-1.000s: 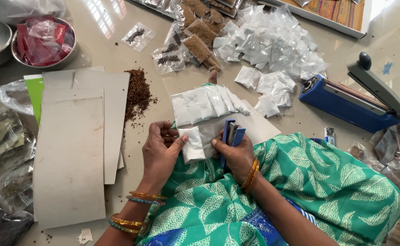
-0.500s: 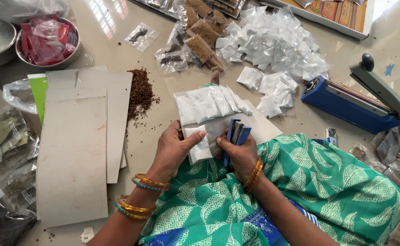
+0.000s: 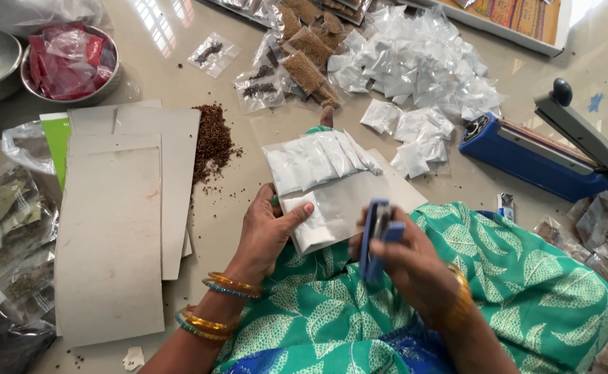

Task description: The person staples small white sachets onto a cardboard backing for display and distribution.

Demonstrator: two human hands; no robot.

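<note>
My right hand (image 3: pixel 414 266) is gripping a blue stapler (image 3: pixel 376 239), fingers wrapped tight round it, holding it upright just right of the card. My left hand (image 3: pixel 269 232) is pinching the near left corner of a white card (image 3: pixel 349 201), thumb pressing on top; the card is resting on my lap over the green patterned cloth (image 3: pixel 525 291). A row of small white sachets (image 3: pixel 318 159) is lying overlapped along the card's far edge. Left of me, grey cardboard sheets (image 3: pixel 117 228) are lying on the floor, a pile of brown seeds (image 3: pixel 212 142) just beyond them. Far right, a blue heat sealer (image 3: pixel 539 156) is sitting; a heap of white sachets (image 3: pixel 421 62) is lying far behind.
</note>
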